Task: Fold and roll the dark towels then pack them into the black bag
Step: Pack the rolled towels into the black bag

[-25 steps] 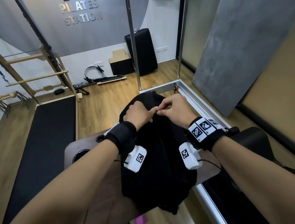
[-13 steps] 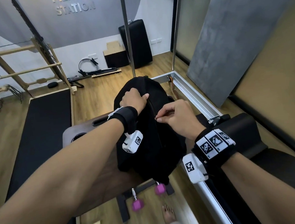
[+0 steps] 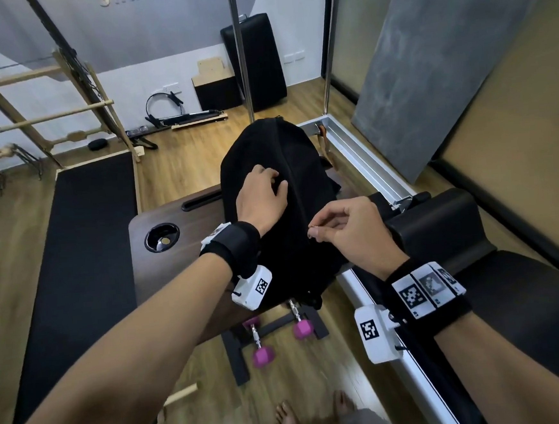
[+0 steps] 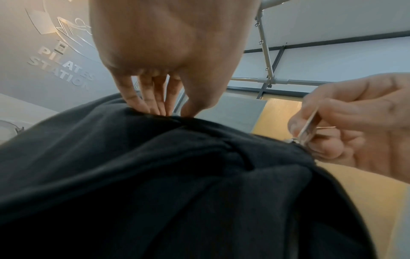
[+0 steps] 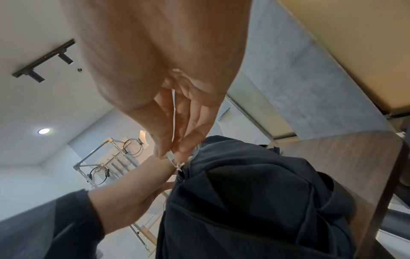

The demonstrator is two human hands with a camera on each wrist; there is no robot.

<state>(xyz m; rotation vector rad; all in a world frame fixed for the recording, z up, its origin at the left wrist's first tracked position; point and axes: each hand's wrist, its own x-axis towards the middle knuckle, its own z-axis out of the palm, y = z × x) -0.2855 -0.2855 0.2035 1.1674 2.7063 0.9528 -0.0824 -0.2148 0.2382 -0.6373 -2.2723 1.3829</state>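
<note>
The dark wooden table (image 3: 162, 264) carries the black bag (image 3: 277, 165), which stands on the table's right half with its lower end hanging over the near edge. On the bag's upper left side the left hand (image 3: 262, 196) grips a fold of fabric, fingertips (image 4: 153, 109) bunched together. Nearer, at the bag's right seam, the right hand (image 3: 349, 229) pinches the metal zipper pull (image 5: 172, 156) between thumb and forefinger. Under the table's near edge lie two pink dumbbells (image 3: 264, 355). No towels show.
</note>
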